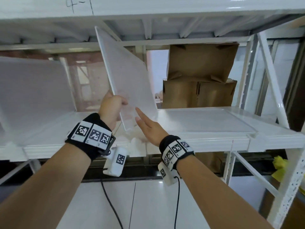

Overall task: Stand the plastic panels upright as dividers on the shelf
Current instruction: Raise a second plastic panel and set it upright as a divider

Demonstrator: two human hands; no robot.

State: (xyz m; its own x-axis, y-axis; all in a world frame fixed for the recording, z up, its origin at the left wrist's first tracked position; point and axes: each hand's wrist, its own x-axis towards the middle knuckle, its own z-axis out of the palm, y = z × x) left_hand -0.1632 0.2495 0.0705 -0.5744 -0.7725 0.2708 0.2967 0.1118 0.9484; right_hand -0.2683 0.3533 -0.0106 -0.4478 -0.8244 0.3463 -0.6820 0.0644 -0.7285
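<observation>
A translucent white plastic panel (127,75) stands tilted on the white shelf (189,142), its top leaning left toward the underside of the shelf above. My left hand (110,109) grips the panel's near lower edge. Flat against the panel's lower right face rests my right hand (148,128), fingers straight and apart. A second translucent panel (34,90) stands at the left of the same shelf. Another panel (206,119) lies flat on the shelf to the right.
Two brown cardboard boxes (199,83) are stacked behind the flat panel at the back right. White uprights and a diagonal brace (272,83) frame the right end of the rack. Yellow material (280,167) sits lower right. Cables hang from my wrist bands.
</observation>
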